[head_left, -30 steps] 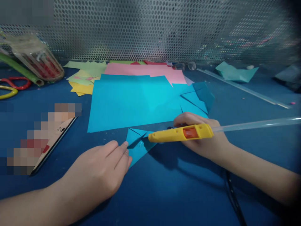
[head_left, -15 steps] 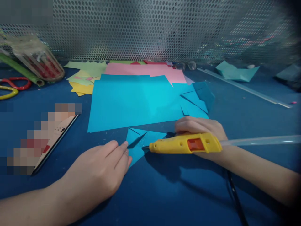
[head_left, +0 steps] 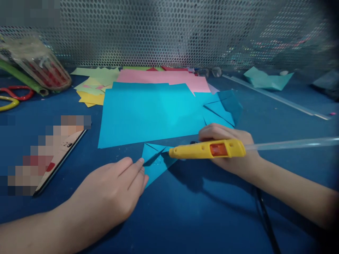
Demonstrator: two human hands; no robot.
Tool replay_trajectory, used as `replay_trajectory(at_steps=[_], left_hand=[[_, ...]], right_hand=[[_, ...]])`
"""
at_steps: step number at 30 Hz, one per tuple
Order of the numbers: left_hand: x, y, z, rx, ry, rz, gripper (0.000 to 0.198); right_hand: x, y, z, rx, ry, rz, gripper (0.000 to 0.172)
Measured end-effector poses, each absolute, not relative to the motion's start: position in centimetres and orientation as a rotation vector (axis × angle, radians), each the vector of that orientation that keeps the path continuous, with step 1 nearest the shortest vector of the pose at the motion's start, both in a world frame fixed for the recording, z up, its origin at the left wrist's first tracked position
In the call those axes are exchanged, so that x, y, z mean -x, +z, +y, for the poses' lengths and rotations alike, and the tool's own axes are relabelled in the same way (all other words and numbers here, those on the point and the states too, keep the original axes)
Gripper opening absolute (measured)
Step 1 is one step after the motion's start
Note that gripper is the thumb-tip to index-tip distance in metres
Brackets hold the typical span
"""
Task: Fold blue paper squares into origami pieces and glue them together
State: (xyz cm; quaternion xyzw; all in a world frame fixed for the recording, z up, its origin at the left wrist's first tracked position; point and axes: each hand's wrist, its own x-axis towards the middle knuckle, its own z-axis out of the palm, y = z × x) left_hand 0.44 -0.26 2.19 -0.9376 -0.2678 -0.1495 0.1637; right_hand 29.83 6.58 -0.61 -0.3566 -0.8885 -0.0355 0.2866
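Observation:
My left hand [head_left: 116, 187] is closed on the left corner of a small folded blue paper [head_left: 152, 173], holding it flat against the table. A wet-looking patch of clear glue shows on the paper's middle. My right hand [head_left: 230, 141] grips a yellow hot glue gun [head_left: 203, 149], its fingers partly hidden behind the body. The gun's dark nozzle points left, just over the folded paper; whether it touches the paper I cannot tell. A clear glue stick [head_left: 291, 144] sticks out of the gun's rear, and a black cord [head_left: 266, 218] runs down from it.
Large blue sheets [head_left: 137, 116] lie behind the hands, with pink paper [head_left: 159, 76] beyond. A phone-like device [head_left: 63, 158] rests at left, near scissors [head_left: 18, 93] and a jar [head_left: 50, 67]. Folded blue pieces [head_left: 222, 106] and a spare glue stick [head_left: 278, 97] are at right.
My right hand has moved the glue gun slightly up and away from me, so its nozzle is farther up the folded paper. My left hand stays in place.

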Motion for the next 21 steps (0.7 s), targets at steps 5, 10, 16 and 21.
replay_trajectory(at_steps=[5,10,16,21], left_hand=[[-0.53,2.05,-0.10,2.662,-0.427,-0.768,0.038],[-0.60,2.06,-0.13,2.666,-0.435,-0.770,0.039],[-0.41,2.09,-0.25,2.662,-0.432,-0.768,0.040],[-0.70,2.19,-0.21,2.669,-0.437,-0.780,0.043]], right_hand=[[-29.60,-0.79,6.24,0.878,-0.122,-2.382,0.021],[-29.40,-0.29,6.41,0.991,-0.101,-2.400,0.017],[-29.52,-1.06,6.30,0.912,-0.098,-2.387,0.017],[-29.93,-1.12,6.47,0.931,-0.115,-2.366,0.017]])
